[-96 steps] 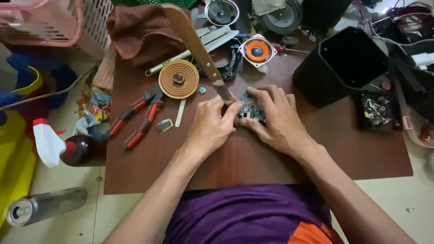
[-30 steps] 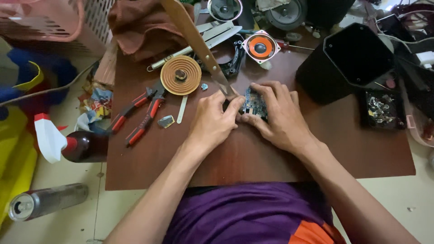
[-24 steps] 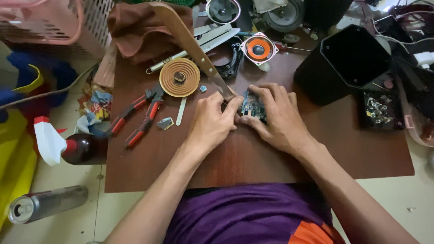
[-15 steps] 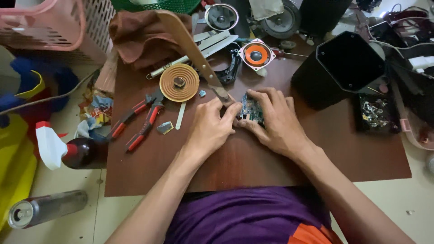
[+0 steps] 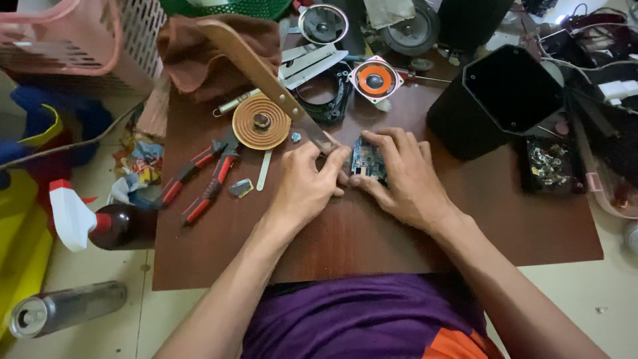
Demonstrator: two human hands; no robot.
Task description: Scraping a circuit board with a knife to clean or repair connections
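i pin the small circuit board [image 5: 367, 159] at frame centre: left hand [image 5: 304, 189] and right hand [image 5: 407, 178] fingers closed around its edges, steadying it against the surface [image 5: 372, 233].

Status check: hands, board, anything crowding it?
Left hand and right hand both gripping small circuit board. Board low over table. Knife tip beside left fingers.

The table [image 5: 372, 233] looks like smooth reddish-brown wood with a slight sheen. On its left, the pliers [image 5: 199, 176] have red plastic grips. The far-left cloth [image 5: 199, 56] is soft, brown and matt. The speaker box [image 5: 495, 100] on the right is matt black.
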